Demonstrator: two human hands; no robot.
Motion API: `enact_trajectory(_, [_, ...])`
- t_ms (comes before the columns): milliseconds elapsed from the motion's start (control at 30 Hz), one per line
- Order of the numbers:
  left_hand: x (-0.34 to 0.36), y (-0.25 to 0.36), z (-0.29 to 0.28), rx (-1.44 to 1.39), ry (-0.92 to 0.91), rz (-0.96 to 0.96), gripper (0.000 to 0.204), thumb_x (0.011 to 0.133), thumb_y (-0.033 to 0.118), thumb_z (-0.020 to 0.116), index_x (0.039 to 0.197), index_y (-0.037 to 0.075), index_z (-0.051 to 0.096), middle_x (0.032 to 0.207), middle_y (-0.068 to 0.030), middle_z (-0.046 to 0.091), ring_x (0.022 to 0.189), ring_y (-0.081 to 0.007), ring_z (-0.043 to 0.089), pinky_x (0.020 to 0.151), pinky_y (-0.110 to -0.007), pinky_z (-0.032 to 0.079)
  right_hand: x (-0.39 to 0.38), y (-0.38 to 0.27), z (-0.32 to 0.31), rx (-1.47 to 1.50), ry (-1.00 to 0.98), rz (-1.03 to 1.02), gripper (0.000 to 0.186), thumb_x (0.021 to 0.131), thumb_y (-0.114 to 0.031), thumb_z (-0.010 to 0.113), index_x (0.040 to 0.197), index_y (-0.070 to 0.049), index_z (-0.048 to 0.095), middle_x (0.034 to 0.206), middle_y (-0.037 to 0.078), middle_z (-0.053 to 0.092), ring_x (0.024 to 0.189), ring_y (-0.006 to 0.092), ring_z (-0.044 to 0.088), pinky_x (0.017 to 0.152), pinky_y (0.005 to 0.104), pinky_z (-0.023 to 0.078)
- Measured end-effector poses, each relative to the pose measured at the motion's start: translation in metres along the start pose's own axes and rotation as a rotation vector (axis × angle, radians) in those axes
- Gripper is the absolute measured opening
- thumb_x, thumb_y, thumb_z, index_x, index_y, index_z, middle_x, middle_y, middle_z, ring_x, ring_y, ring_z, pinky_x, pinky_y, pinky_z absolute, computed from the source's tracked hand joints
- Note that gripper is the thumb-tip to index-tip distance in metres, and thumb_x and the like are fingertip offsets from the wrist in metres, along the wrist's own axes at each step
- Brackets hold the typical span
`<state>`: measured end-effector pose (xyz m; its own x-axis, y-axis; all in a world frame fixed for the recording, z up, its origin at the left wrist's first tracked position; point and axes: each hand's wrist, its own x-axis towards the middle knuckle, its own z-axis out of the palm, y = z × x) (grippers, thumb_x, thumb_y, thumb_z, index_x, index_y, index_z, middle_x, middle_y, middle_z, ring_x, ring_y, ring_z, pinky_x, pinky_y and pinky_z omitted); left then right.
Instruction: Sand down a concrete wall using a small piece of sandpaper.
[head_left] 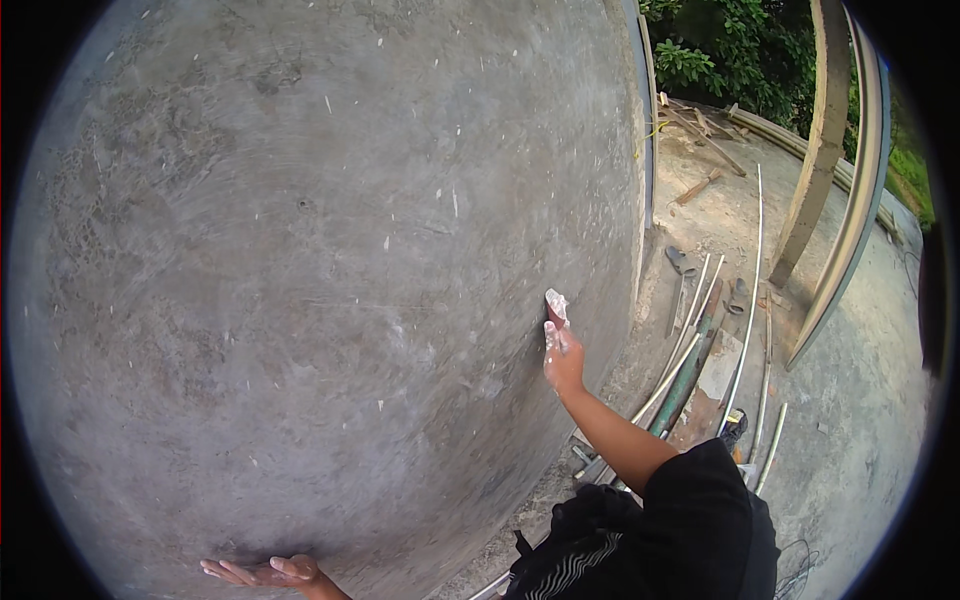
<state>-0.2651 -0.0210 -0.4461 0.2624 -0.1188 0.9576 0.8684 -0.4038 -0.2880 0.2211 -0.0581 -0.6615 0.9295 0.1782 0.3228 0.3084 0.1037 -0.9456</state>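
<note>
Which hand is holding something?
The right hand: it grips a small reddish-brown tool smeared white. The left hand, lower down, is open with nothing visible in it.

Dark sandals [680,262], white pipes [772,447], green tube [682,386], tall post [826,110], foliage [740,50]

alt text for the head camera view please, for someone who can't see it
A person's right hand grips a small reddish-brown piece smeared with white at a large grey wall flecked with white, while the open left hand is near the wall's lower part. To the right, a green pipe and a dark sandal lie on concrete ground.
</note>
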Motion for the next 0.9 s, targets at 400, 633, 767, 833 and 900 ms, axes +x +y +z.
enact_trajectory(400, [-0.001,-0.002,-0.003,0.036,-0.028,0.003,0.062,0.104,0.039,0.033,0.151,-0.002,0.036,0.157,-0.0282,0.034,0.148,-0.0467,0.027,0.119,-0.061,0.022,0.052,0.015,0.009,0.008,0.068,0.149,0.037,0.105,-0.03,0.056,0.112,0.004,0.067,0.078,0.018,0.066,0.072,0.0179,0.053,0.074,0.0355,0.048])
enact_trajectory(633, [0.002,0.005,-0.004,0.047,-0.031,-0.024,0.062,0.104,0.039,0.033,0.15,-0.002,0.038,0.156,-0.0277,0.037,0.147,-0.0464,0.029,0.119,-0.061,0.021,-0.013,0.036,0.005,0.018,0.016,0.07,0.039,0.105,-0.033,0.055,0.113,0.004,0.067,0.085,0.018,0.066,0.078,0.0174,0.053,0.076,0.0349,0.046])
enact_trajectory(767, [0.006,0.006,-0.002,0.008,-0.003,-0.057,0.062,0.104,0.039,0.035,0.15,-0.003,0.039,0.156,-0.0273,0.036,0.148,-0.0452,0.029,0.12,-0.061,0.02,0.054,0.075,0.008,0.042,0.056,0.313,0.043,0.106,-0.037,0.054,0.109,0.005,0.067,0.072,0.01,0.058,0.07,0.016,0.048,0.068,0.0352,0.044])
enact_trajectory(833, [0.006,0.005,0.0,0.002,0.0,-0.057,0.064,0.101,0.038,0.035,0.15,-0.003,0.039,0.157,-0.0281,0.035,0.148,-0.0455,0.028,0.12,-0.061,0.019,0.057,0.091,0.006,0.023,0.042,0.34,0.045,0.106,-0.038,0.053,0.108,0.005,0.067,0.068,0.007,0.055,0.067,0.0157,0.046,0.064,0.0356,0.043])
enact_trajectory(900, [0.006,0.004,0.001,-0.021,-0.004,-0.056,0.066,0.099,0.038,0.036,0.15,-0.003,0.038,0.159,-0.0284,0.031,0.149,-0.045,0.027,0.121,-0.06,0.018,0.033,0.099,0.004,0.035,0.027,0.335,0.047,0.106,-0.039,0.053,0.106,0.005,0.067,0.064,0.003,0.05,0.063,0.0137,0.041,0.058,0.0357,0.039])
